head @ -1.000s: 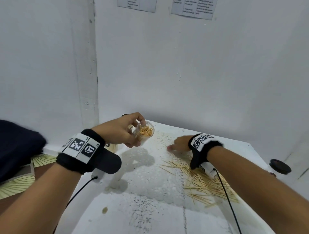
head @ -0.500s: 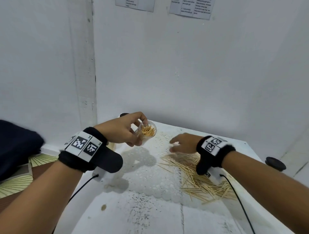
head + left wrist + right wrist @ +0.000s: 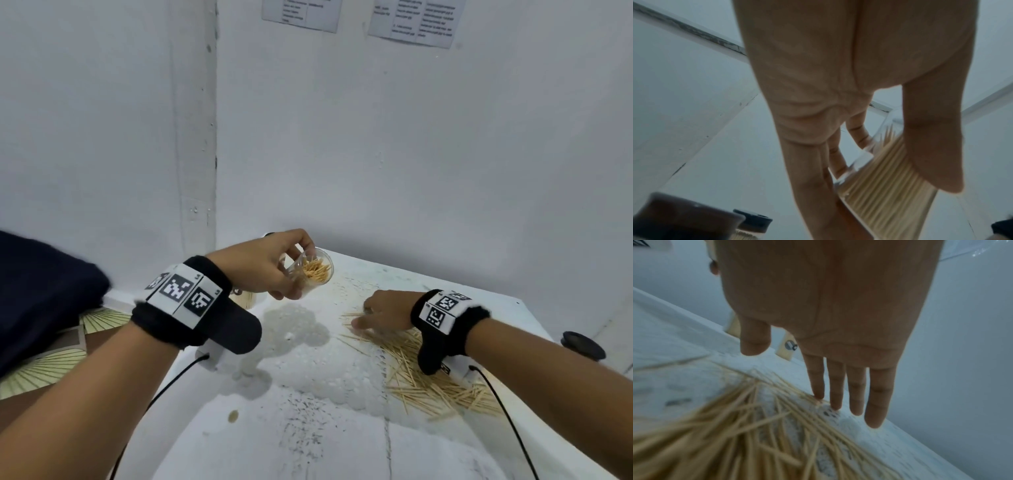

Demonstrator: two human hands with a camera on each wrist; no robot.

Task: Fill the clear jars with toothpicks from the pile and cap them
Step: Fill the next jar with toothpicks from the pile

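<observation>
My left hand (image 3: 274, 267) grips a clear jar (image 3: 313, 272) tilted toward the right, above the table's far left corner. The jar (image 3: 885, 177) is packed with toothpicks, thumb on one side and fingers on the other. My right hand (image 3: 383, 310) lies flat with straight fingers (image 3: 835, 391) on the far end of the toothpick pile (image 3: 431, 373). The fingertips touch the table among the toothpicks (image 3: 748, 431). Nothing is held in it.
The white table (image 3: 342, 438) has a rough, pitted surface. A black cap (image 3: 582, 345) lies by its right edge. Capped jars with dark lids (image 3: 754, 219) stand at the far left corner behind my left hand. White walls close in behind and to the left.
My right hand has drawn back toward me along the pile, fingers still flat. The left hand holds the jar in much the same place.
</observation>
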